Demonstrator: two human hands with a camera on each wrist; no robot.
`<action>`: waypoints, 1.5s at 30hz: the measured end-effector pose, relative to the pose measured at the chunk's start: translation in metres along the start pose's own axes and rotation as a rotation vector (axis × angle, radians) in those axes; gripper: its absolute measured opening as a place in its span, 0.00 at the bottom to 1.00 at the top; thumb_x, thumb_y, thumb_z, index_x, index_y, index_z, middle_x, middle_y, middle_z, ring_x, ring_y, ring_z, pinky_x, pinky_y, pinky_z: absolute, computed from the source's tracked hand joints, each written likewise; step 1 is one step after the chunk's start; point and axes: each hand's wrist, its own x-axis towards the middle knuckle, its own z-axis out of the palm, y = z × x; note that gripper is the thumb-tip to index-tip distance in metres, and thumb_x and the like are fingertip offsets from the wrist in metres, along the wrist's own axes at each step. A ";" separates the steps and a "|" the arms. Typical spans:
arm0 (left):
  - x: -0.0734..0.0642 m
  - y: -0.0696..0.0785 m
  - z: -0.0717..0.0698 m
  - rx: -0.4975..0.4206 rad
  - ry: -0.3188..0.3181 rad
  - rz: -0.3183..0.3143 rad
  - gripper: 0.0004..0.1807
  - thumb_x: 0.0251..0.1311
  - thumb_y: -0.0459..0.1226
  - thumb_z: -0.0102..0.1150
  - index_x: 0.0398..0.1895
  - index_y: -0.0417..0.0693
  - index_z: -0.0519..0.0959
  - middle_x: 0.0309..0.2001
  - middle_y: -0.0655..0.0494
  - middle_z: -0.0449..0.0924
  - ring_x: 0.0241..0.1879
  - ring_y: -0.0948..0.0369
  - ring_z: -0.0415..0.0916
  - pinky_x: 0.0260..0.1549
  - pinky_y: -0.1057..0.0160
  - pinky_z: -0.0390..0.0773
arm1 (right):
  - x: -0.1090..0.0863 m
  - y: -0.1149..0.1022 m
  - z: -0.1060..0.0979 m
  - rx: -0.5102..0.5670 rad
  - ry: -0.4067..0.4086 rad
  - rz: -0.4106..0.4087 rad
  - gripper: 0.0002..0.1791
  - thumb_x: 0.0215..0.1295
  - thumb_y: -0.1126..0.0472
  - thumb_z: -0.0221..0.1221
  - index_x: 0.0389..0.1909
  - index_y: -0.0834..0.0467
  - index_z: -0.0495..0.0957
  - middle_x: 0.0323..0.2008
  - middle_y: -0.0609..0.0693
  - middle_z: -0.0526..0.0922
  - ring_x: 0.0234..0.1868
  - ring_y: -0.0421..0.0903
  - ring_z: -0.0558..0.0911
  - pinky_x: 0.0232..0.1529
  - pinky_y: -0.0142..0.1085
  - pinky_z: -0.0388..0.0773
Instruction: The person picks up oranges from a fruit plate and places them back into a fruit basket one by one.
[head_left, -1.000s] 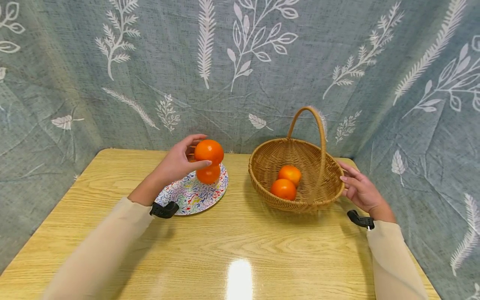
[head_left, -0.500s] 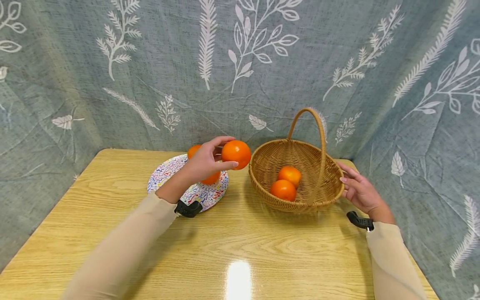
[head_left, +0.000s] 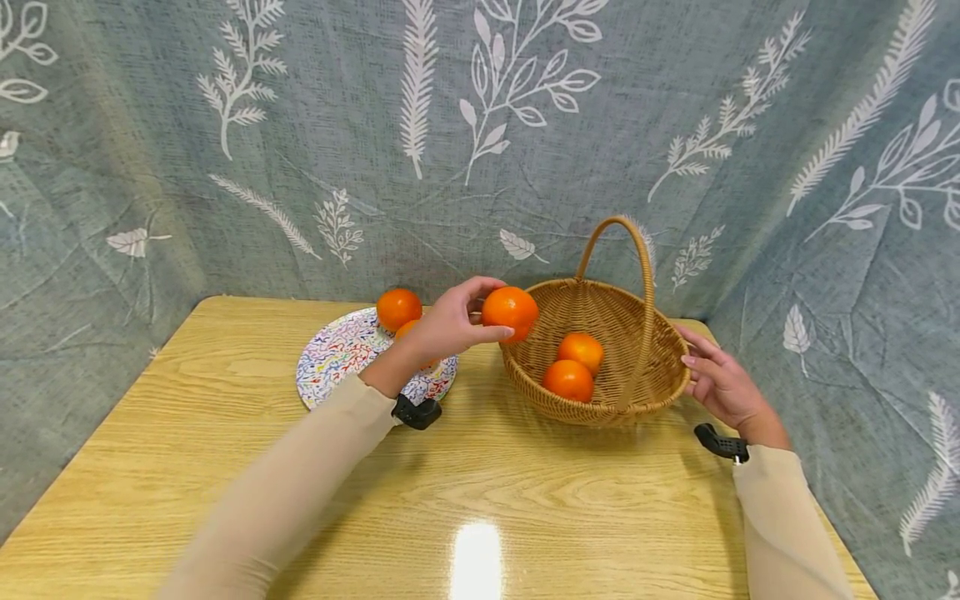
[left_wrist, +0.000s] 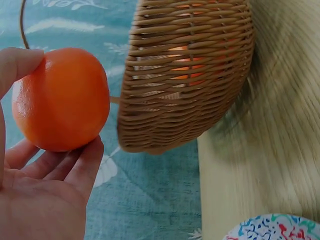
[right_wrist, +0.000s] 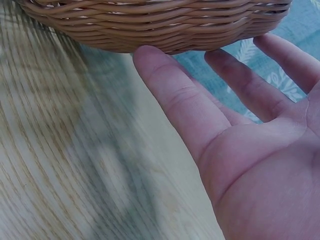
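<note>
My left hand point(head_left: 456, 323) holds an orange point(head_left: 512, 313) between thumb and fingers, lifted off the table. In the head view this orange overlaps the left rim of the wicker basket point(head_left: 570, 310); the left wrist view shows it just beyond the basket's rim point(left_wrist: 128, 100). Two more oranges point(head_left: 567, 381) lie inside the basket. At its right side my right hand point(head_left: 726, 390) touches the rim with fairly straight fingertips, and the right wrist view has the thumb point(right_wrist: 172, 90) against the wickerwork. Behind my left wrist, oranges point(head_left: 398, 310) sit on a patterned plate point(head_left: 330, 358), one partly hidden.
The basket's tall arched handle point(head_left: 647, 283) rises over its right part. A grey-green curtain point(head_left: 375, 225) with white leaf prints hangs right behind the wooden table point(head_left: 570, 492) and along both sides. Light glares on the table near the front.
My left hand has carried the orange rightward from above the plate to the basket's left rim. An orange at the back of the plate has come into sight. My right hand has stayed put.
</note>
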 end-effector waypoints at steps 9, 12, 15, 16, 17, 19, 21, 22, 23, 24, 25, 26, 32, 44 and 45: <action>0.021 0.001 0.020 0.097 -0.062 0.010 0.36 0.60 0.36 0.73 0.70 0.45 0.68 0.65 0.47 0.73 0.62 0.50 0.78 0.58 0.52 0.82 | -0.001 -0.001 0.000 -0.017 -0.002 0.006 0.33 0.82 0.70 0.37 0.83 0.59 0.43 0.65 0.49 0.74 0.56 0.44 0.85 0.51 0.39 0.86; 0.027 0.002 0.025 0.144 -0.081 0.015 0.36 0.59 0.37 0.74 0.69 0.45 0.68 0.65 0.47 0.73 0.61 0.50 0.79 0.57 0.53 0.83 | -0.001 -0.001 -0.001 -0.013 -0.004 0.005 0.33 0.82 0.70 0.37 0.83 0.59 0.43 0.65 0.49 0.75 0.56 0.44 0.85 0.51 0.39 0.86; 0.034 0.002 0.030 0.205 -0.095 0.019 0.36 0.58 0.39 0.74 0.68 0.46 0.69 0.64 0.49 0.75 0.60 0.52 0.79 0.56 0.54 0.83 | -0.002 -0.001 -0.001 -0.003 -0.002 0.004 0.33 0.82 0.70 0.37 0.83 0.59 0.43 0.65 0.49 0.75 0.55 0.45 0.85 0.50 0.39 0.87; 0.036 0.002 0.031 0.225 -0.101 0.019 0.36 0.58 0.40 0.75 0.68 0.46 0.69 0.64 0.49 0.75 0.59 0.52 0.78 0.56 0.54 0.83 | -0.002 0.000 -0.001 -0.002 0.000 0.005 0.33 0.82 0.70 0.37 0.83 0.59 0.44 0.65 0.49 0.75 0.55 0.44 0.85 0.50 0.39 0.87; 0.038 0.002 0.032 0.248 -0.108 0.020 0.36 0.58 0.41 0.75 0.68 0.47 0.69 0.63 0.50 0.76 0.58 0.53 0.78 0.55 0.54 0.82 | -0.002 0.000 -0.001 -0.002 0.001 0.007 0.32 0.82 0.70 0.37 0.83 0.59 0.44 0.64 0.49 0.75 0.54 0.44 0.85 0.50 0.38 0.87; 0.042 0.002 0.035 0.300 -0.126 0.027 0.36 0.59 0.42 0.74 0.68 0.46 0.69 0.63 0.49 0.76 0.58 0.53 0.78 0.55 0.55 0.82 | -0.002 0.001 -0.001 -0.004 0.003 0.009 0.32 0.82 0.70 0.37 0.83 0.59 0.45 0.63 0.50 0.75 0.54 0.44 0.85 0.49 0.38 0.87; 0.046 0.003 0.037 0.356 -0.140 0.033 0.36 0.59 0.43 0.74 0.68 0.46 0.69 0.63 0.49 0.77 0.57 0.53 0.78 0.55 0.55 0.82 | -0.001 0.001 -0.001 -0.007 0.003 0.009 0.32 0.82 0.71 0.37 0.83 0.58 0.46 0.63 0.50 0.75 0.53 0.44 0.85 0.49 0.38 0.87; 0.047 0.003 0.038 0.393 -0.143 0.038 0.36 0.59 0.43 0.74 0.68 0.45 0.69 0.62 0.49 0.77 0.57 0.53 0.78 0.55 0.55 0.82 | -0.001 0.001 -0.001 -0.009 0.002 0.008 0.32 0.82 0.71 0.37 0.83 0.58 0.46 0.63 0.50 0.75 0.54 0.44 0.85 0.49 0.38 0.87; 0.050 0.003 0.039 0.431 -0.147 0.043 0.36 0.59 0.43 0.73 0.68 0.45 0.69 0.62 0.49 0.77 0.56 0.53 0.78 0.54 0.55 0.82 | -0.001 0.001 -0.001 -0.008 0.000 0.006 0.32 0.82 0.71 0.37 0.83 0.58 0.46 0.63 0.50 0.75 0.54 0.44 0.85 0.49 0.38 0.87; 0.051 0.003 0.040 0.473 -0.152 0.049 0.36 0.59 0.43 0.73 0.68 0.45 0.69 0.62 0.49 0.77 0.56 0.54 0.78 0.54 0.56 0.82 | -0.001 0.001 -0.001 -0.005 -0.002 0.004 0.32 0.82 0.71 0.37 0.83 0.58 0.46 0.63 0.50 0.75 0.54 0.44 0.85 0.49 0.38 0.87; 0.053 0.003 0.042 0.508 -0.158 0.052 0.35 0.59 0.43 0.73 0.67 0.45 0.69 0.61 0.49 0.77 0.55 0.54 0.79 0.53 0.56 0.82 | -0.001 0.001 -0.001 -0.003 -0.003 0.002 0.32 0.81 0.71 0.37 0.83 0.59 0.46 0.63 0.50 0.75 0.54 0.44 0.85 0.49 0.38 0.87; 0.055 0.003 0.043 0.542 -0.166 0.055 0.35 0.59 0.44 0.73 0.67 0.45 0.69 0.61 0.50 0.78 0.54 0.54 0.79 0.52 0.56 0.82 | -0.001 0.001 -0.001 -0.003 -0.002 0.000 0.32 0.81 0.71 0.37 0.83 0.59 0.46 0.63 0.50 0.75 0.54 0.44 0.85 0.49 0.38 0.87; 0.066 0.006 0.054 0.741 -0.253 0.083 0.33 0.57 0.44 0.75 0.63 0.42 0.72 0.57 0.48 0.79 0.52 0.53 0.79 0.52 0.57 0.81 | -0.001 0.001 -0.001 0.000 0.015 0.004 0.32 0.81 0.71 0.37 0.82 0.59 0.48 0.62 0.49 0.76 0.53 0.44 0.86 0.48 0.37 0.87; 0.075 0.009 0.062 0.990 -0.389 0.034 0.32 0.60 0.46 0.73 0.62 0.42 0.74 0.56 0.47 0.81 0.55 0.52 0.78 0.55 0.56 0.80 | 0.001 0.000 0.000 0.007 0.023 0.014 0.31 0.81 0.72 0.38 0.82 0.59 0.49 0.63 0.50 0.76 0.54 0.44 0.86 0.49 0.38 0.87; 0.075 0.009 0.062 1.003 -0.396 0.029 0.32 0.60 0.47 0.73 0.62 0.42 0.74 0.56 0.47 0.81 0.56 0.52 0.78 0.55 0.55 0.80 | 0.001 0.000 0.001 0.005 0.024 0.015 0.31 0.81 0.72 0.38 0.82 0.59 0.49 0.63 0.50 0.76 0.54 0.44 0.86 0.49 0.38 0.87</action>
